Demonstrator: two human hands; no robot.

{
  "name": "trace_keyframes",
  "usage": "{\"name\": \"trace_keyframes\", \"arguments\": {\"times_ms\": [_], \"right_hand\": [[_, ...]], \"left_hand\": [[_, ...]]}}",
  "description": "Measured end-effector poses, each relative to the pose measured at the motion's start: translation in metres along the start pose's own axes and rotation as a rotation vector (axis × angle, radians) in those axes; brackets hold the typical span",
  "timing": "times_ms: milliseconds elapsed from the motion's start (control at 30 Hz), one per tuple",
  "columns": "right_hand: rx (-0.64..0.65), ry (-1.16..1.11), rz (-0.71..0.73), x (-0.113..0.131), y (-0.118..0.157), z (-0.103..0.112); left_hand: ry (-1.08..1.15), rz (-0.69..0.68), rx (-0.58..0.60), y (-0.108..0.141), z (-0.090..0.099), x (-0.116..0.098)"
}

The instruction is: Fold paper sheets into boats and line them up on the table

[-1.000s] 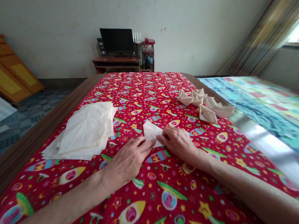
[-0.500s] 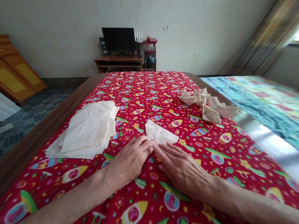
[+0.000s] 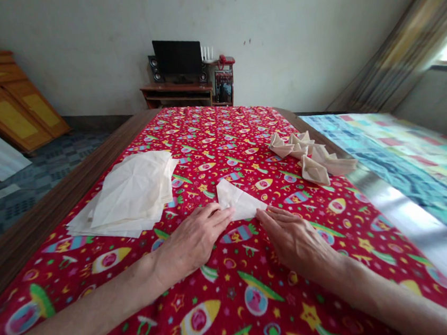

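Observation:
A white sheet of paper (image 3: 238, 202), folded into a small pointed shape, lies on the red cloth in front of me. My left hand (image 3: 198, 234) has its fingers close together and holds the paper down at its lower left edge; the thumb is mostly hidden. At the right corner, my right hand (image 3: 294, 234) rests with fingers stretched out and lying flat, the tips touching the paper's edge. Left of my hands sits a stack of thin off-white paper sheets (image 3: 134, 190). Several folded paper boats (image 3: 315, 169) stand to the right near the table's edge.
A red patterned tablecloth (image 3: 199, 319) covers most of the brown table (image 3: 27, 241). Beyond its far end are a monitor (image 3: 178, 57) on a low desk and a red telephone (image 3: 227, 59). A wooden cabinet (image 3: 9, 104) stands left, a bed (image 3: 415, 168) right.
My right hand has slid rightward along the paper's lower edge, from beside my left fingers to the right corner. My left hand and the paper have stayed nearly in place.

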State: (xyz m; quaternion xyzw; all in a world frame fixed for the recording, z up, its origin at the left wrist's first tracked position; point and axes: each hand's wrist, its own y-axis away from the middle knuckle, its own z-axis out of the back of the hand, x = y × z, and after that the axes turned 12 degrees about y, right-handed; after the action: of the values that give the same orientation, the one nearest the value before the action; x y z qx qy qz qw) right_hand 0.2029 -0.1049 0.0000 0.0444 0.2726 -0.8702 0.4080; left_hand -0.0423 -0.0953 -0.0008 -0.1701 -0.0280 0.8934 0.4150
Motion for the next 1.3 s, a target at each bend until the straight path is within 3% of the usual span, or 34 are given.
{"name": "trace_keyframes", "arguments": {"times_ms": [133,367,667,900,1133,1200,1300], "right_hand": [[0.027,-0.026,-0.036,0.001,-0.004,-0.001],[0.06,-0.151,0.082,0.013,-0.021,-0.006],[0.046,-0.159,0.036,0.002,-0.016,-0.006],[0.075,-0.166,-0.108,-0.004,-0.018,-0.011],[0.144,-0.136,-0.354,-0.012,-0.025,-0.023],[0.141,-0.14,-0.403,-0.013,-0.023,-0.022],[0.113,-0.11,-0.438,-0.013,-0.02,-0.019]], "left_hand": [[0.005,0.005,0.003,-0.001,0.002,-0.002],[0.01,-0.011,0.011,-0.001,0.003,-0.001],[0.052,-0.072,0.024,0.008,0.005,0.007],[0.17,-0.156,-0.066,0.001,0.009,0.017],[0.13,-0.014,-0.096,-0.035,0.014,0.022],[0.16,-0.009,-0.058,-0.046,0.013,0.031],[0.183,-0.017,-0.093,-0.057,0.01,0.049]]}}
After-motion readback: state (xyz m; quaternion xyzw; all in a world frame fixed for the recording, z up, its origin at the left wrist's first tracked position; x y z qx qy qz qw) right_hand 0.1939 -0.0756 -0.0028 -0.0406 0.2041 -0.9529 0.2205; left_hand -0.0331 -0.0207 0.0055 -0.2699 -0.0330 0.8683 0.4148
